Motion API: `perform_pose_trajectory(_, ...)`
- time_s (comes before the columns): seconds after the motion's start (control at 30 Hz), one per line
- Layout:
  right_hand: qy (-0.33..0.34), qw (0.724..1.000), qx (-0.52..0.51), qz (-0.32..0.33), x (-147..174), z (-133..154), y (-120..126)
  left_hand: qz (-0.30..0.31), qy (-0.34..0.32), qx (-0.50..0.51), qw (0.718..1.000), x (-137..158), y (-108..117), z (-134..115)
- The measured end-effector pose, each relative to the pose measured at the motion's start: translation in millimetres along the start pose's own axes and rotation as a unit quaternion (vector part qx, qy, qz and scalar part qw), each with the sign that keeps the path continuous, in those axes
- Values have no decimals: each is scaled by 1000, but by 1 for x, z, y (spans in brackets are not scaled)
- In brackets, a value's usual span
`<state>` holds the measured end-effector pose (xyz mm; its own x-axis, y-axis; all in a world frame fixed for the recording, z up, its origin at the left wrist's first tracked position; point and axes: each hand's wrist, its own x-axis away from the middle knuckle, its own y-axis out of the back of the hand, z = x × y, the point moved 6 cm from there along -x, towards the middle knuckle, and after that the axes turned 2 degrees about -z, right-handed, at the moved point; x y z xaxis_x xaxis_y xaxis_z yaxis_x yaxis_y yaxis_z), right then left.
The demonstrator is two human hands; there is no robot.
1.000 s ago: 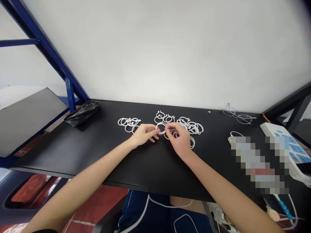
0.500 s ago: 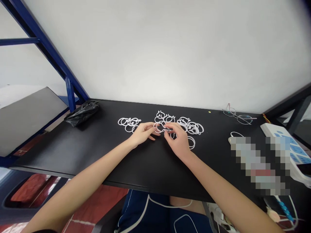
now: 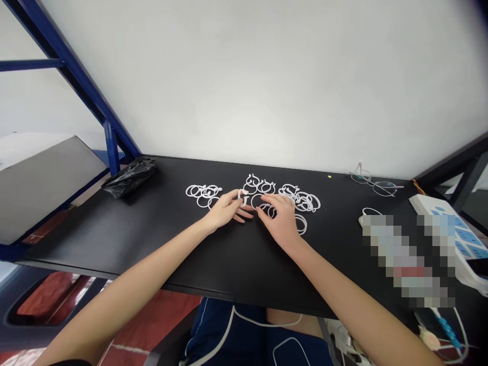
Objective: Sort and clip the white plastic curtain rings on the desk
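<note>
My left hand (image 3: 224, 210) pinches a white plastic ring (image 3: 244, 202) between thumb and fingers; its ends gape open, like a shower curtain ring. Facing it, my right hand (image 3: 281, 216) grips another white ring (image 3: 252, 200) by its right side, and the two rings are apart. Similar rings (image 3: 209, 192) lie in a loose group left of my left hand. Behind my hands sit a few rings (image 3: 251, 191) with knobbed ends upward. A heap of rings (image 3: 305, 203) is beyond my right hand, which partly covers others.
The black table (image 3: 152, 229) meets a white wall behind. A crumpled black plastic bag (image 3: 129, 178) is at the back left. On the right are eyeglasses (image 3: 384, 188), a power strip (image 3: 434, 209) and a blurred-out object (image 3: 400, 262). A white cable (image 3: 223, 338) crosses my lap.
The rings between my hands, overlapping before, are now apart. The left one is turned more edge-on, and the other is at my right fingertips.
</note>
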<state>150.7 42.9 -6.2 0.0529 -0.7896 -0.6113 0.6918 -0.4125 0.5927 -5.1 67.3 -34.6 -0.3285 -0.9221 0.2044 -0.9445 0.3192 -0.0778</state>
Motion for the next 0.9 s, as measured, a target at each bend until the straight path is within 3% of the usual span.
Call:
perform_pose_trajectory(0.3, 13, 996, 78, 47, 6, 0, -9, 13, -11, -22, 1000, 0, -2, -1)
perform_pose_trajectory(0.57, 77, 989, -117, 54, 4, 25, 1, 29, -36, -47, 998, 2, -2, -4)
perform_pose_trajectory(0.9, 50, 985, -165, 2, 4, 21, 9, 40, -28, -73, 996, 5, -5, -7)
